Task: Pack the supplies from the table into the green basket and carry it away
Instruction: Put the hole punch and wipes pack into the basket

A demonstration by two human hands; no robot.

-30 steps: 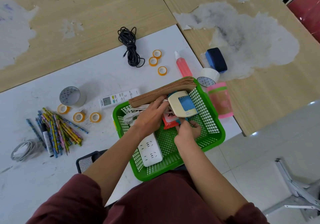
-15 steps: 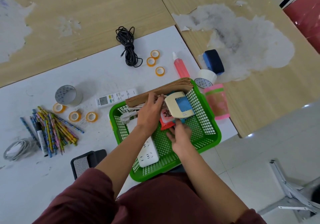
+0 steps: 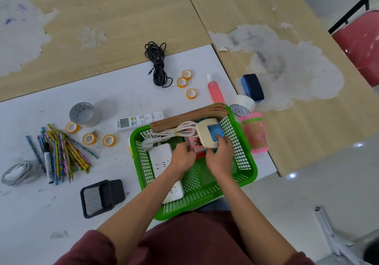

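Green basket (image 3: 253, 170) holds both hands. Right hand (image 3: 220, 159) grips the cream device (image 3: 202, 134) at its 12 o'clock; whether the left hand (image 3: 182, 159) holds the red box (image 3: 196, 143), I cannot tell.

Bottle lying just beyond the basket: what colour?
The bottle is pinkish red with a white nozzle, clearest in the head view.

Office, worn desks (image 3: 123, 19), pencils (image 3: 61, 152), tape rolls (image 3: 178, 83)

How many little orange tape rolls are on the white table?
6. Three small orange tape rolls lie between the black cable bundle and the red squeeze bottle. Three more sit between the coloured pencils and the green plastic basket. Others may be hidden inside the basket.
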